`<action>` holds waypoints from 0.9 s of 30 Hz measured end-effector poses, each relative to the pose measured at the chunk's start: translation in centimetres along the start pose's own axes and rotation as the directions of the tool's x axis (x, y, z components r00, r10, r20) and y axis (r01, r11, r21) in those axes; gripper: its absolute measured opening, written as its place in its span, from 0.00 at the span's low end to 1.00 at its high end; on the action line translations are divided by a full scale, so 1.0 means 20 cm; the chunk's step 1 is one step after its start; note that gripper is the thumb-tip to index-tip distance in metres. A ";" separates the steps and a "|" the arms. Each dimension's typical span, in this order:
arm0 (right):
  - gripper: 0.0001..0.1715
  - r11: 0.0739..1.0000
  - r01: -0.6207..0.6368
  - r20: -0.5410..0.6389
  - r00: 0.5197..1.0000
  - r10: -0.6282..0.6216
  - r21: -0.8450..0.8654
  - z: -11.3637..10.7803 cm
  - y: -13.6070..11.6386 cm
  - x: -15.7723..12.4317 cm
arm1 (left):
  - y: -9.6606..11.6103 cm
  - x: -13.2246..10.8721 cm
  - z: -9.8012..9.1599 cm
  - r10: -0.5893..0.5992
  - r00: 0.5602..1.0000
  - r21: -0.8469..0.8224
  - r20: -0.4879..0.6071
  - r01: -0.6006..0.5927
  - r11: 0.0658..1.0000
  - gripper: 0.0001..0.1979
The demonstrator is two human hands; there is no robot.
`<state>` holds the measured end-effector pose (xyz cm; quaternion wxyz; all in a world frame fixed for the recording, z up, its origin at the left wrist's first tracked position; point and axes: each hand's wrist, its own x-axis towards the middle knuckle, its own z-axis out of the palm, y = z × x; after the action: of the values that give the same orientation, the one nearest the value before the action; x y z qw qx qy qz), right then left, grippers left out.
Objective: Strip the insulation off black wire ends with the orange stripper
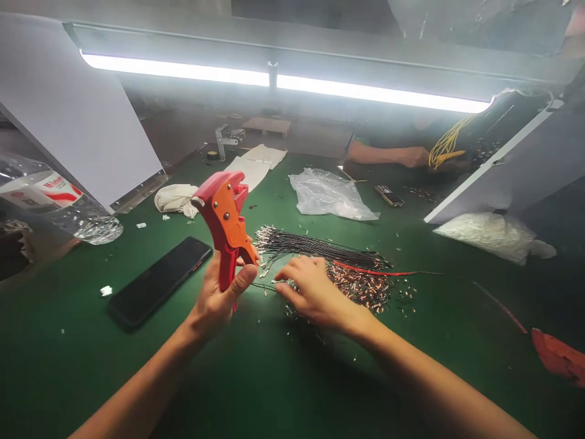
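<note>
My left hand point(219, 292) is wrapped round the handles of a red and orange wire stripper point(226, 216), held upright with its jaws at the top. To its right, my right hand point(311, 286) is bent low over the table, thumb and index finger closed around a thin black wire point(262, 285) whose small metal tip shows at the fingertips. Just behind that hand lies a bundle of black wires point(315, 246) with metal terminals at the left end. A heap of short cut wire bits point(365, 286) with copper ends is partly hidden by my right hand.
A phone point(159, 280) lies left of my left hand, near a plastic bottle point(59, 195). Farther back are a white cloth point(176, 200), a clear plastic bag point(331, 194) and another person's arm point(388, 155) by yellow wires point(448, 146). A red strip point(375, 270) crosses the heap.
</note>
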<state>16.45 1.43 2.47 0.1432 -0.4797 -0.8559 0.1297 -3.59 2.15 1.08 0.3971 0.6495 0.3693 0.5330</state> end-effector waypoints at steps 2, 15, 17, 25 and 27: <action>0.08 0.995 0.076 0.056 0.996 -0.072 -0.067 0.05 -0.02 0.04 | -0.02 0.00 -0.01 0.035 0.999 0.071 0.013 -0.036 0.997 0.15; 0.16 0.973 0.143 0.129 0.984 -0.121 -0.182 -0.03 -0.07 0.01 | 0.01 -0.01 0.02 0.068 0.979 0.100 0.190 -0.089 0.991 0.15; 0.17 0.978 0.126 0.110 0.988 -0.108 -0.169 -0.11 -0.03 -0.07 | 0.00 -0.03 0.03 0.033 0.969 0.088 0.244 -0.056 0.994 0.16; 0.01 0.895 0.040 -0.264 0.961 0.088 0.444 -0.28 0.17 -0.43 | -0.07 -0.07 0.13 -0.094 0.856 -0.234 0.508 0.242 0.942 0.20; 0.08 0.830 -0.016 -0.346 0.904 0.250 0.557 -0.24 0.21 -0.48 | -0.08 -0.09 0.15 -0.177 0.787 -0.275 0.592 0.404 0.872 0.19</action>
<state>26.41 -4.25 4.30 0.4372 -0.4954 -0.6989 0.2740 -0.93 0.92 -1.52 0.6850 0.6164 0.2244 0.3171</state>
